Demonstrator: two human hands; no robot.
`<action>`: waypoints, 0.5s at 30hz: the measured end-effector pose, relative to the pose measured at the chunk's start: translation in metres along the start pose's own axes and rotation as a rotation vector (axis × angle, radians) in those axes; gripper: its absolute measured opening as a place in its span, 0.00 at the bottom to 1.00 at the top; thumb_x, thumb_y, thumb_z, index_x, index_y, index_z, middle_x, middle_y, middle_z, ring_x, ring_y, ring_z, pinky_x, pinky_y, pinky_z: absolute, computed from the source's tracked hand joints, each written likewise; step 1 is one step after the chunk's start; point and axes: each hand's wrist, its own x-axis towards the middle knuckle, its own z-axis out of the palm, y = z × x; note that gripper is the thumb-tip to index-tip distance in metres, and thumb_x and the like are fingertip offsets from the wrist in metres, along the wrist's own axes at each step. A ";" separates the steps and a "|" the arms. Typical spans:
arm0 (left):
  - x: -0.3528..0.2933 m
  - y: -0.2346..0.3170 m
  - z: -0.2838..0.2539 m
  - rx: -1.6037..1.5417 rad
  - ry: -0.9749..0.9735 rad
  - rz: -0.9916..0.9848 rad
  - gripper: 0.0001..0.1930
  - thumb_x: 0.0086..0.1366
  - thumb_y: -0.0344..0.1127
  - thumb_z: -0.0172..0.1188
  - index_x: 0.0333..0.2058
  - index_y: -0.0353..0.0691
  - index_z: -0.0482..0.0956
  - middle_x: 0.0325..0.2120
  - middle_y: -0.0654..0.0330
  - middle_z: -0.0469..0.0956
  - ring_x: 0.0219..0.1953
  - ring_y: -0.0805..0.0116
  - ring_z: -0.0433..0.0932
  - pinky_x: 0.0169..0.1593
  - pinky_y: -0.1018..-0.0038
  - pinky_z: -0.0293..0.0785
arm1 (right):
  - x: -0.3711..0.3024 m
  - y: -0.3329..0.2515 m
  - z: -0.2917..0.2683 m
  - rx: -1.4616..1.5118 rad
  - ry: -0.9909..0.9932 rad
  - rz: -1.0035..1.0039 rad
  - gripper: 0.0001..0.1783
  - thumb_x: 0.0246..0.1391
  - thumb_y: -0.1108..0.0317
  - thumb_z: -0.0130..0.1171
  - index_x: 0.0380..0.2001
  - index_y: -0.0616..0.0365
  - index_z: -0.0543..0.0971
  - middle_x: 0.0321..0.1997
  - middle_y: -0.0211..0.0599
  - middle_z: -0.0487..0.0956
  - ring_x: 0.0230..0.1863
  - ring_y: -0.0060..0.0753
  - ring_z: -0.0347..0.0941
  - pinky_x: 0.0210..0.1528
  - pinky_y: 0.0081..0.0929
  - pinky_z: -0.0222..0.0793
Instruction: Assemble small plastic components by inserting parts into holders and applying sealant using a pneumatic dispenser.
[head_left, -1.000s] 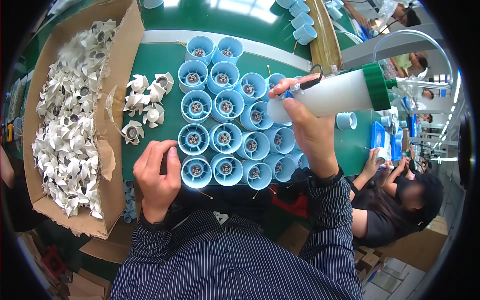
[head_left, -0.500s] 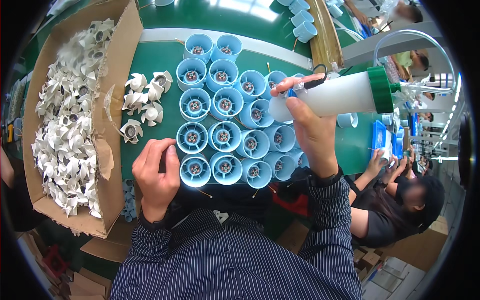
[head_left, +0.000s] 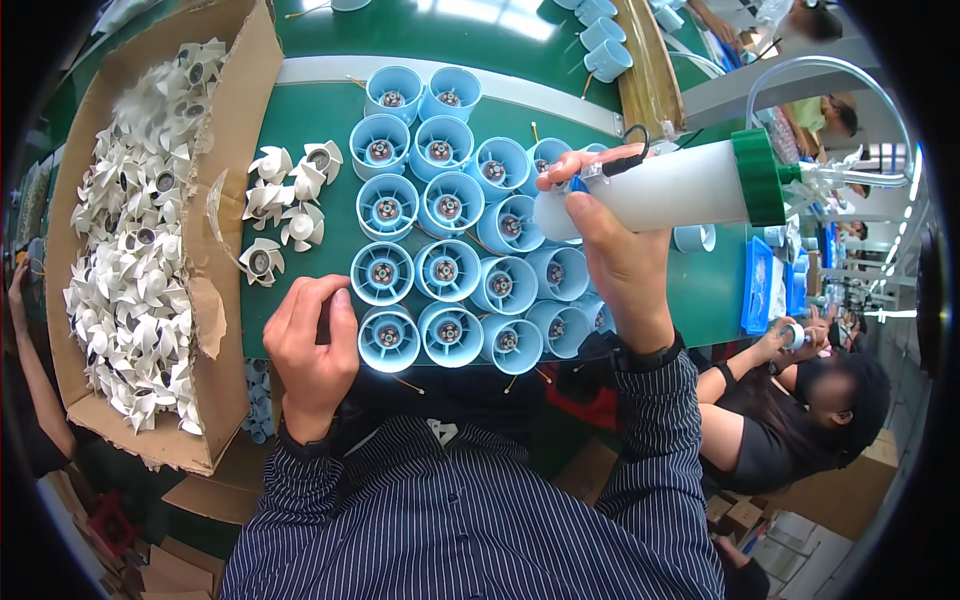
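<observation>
Cups (head_left: 445, 270), pale blue, stand open end up in close rows on a green table (head_left: 320, 130), each of those clearly seen with spokes around a small core (head_left: 448, 333). The right hand (head_left: 622, 245) is closed around a white bottle (head_left: 680, 185) and holds it over the right-hand part of the rows — thumb on the near side, a finger stretched along the far side — so that it hides some cups behind it. Whether its rounded left end touches any cup, I cannot tell. The bottle lies nearly level, its green cap (head_left: 758, 178) to the right, and a clear tube (head_left: 835, 62) loops up from there; a black cable (head_left: 622, 160) runs by the fingers. The left hand (head_left: 312, 345) rests just beside the lower left corner of the rows, fingers curled and thumb near the index finger; I cannot tell whether the tips are pressed together or pinching something small. Thin wires (head_left: 408, 384) stick out past the near row. Left of the cups lie a few white impellers (head_left: 302, 228), and beyond them a carton (head_left: 240, 100) holds a heap of the same. To the right, near a blue tray (head_left: 757, 290), another person (head_left: 785, 420) holds a pale round part (head_left: 793, 336) — too small to make out.
</observation>
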 end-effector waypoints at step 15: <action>0.000 0.000 0.000 0.001 -0.002 -0.006 0.06 0.65 0.20 0.61 0.40 0.31 0.82 0.28 0.51 0.80 0.28 0.53 0.80 0.34 0.64 0.76 | -0.029 -0.031 0.008 0.054 0.066 -0.005 0.21 0.61 0.72 0.72 0.50 0.58 0.70 0.50 0.49 0.83 0.52 0.44 0.83 0.63 0.49 0.78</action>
